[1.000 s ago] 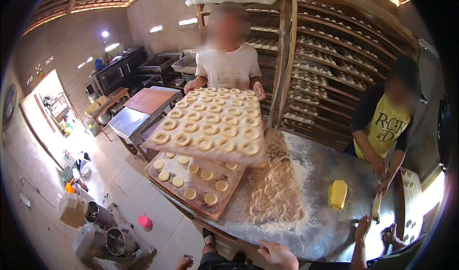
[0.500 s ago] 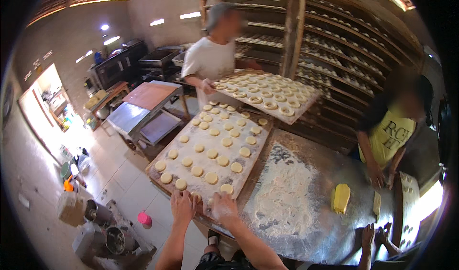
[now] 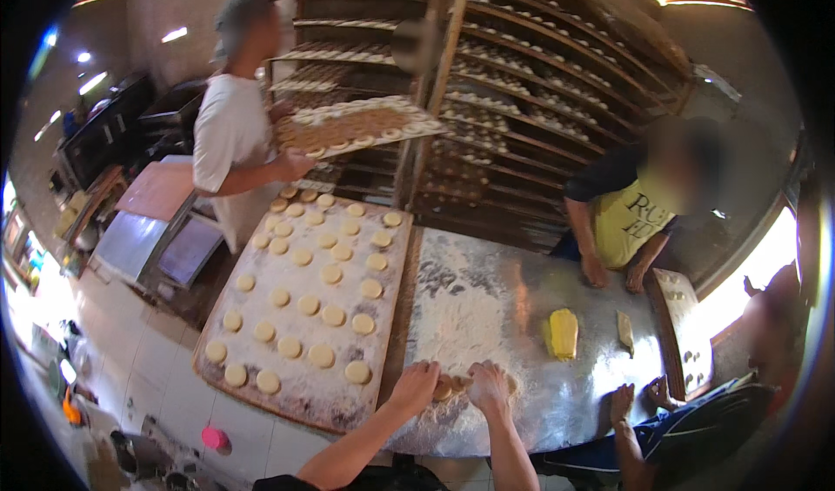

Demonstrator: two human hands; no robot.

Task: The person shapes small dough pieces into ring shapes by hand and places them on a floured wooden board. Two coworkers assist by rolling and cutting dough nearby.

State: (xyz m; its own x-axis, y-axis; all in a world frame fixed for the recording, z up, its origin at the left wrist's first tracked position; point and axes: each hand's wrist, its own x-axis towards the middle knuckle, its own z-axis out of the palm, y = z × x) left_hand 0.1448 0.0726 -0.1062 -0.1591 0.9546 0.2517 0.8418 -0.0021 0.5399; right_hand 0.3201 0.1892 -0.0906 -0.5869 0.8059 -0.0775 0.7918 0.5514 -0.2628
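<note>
My left hand and my right hand are over the floured near end of the metal table. Between them lie small round dough pieces, partly hidden by my fingers. The left fingers curl against the left side of these pieces. On the other side my right hand is closed over dough, with a bit showing past its outer edge. To the left, a floured wooden board carries several pale flat dough rounds in loose rows; its near right corner is bare of them.
Loose flour covers the table's left part. A yellow block and a thin dough strip lie farther right. One co-worker holds a tray of dough rings by the rack. Other people stand at the right, near another board.
Both my hands have moved right from the board's near edge onto the floured table. The dough rounds at that edge are gone from the board. The co-worker has carried the ring tray toward the rack.
</note>
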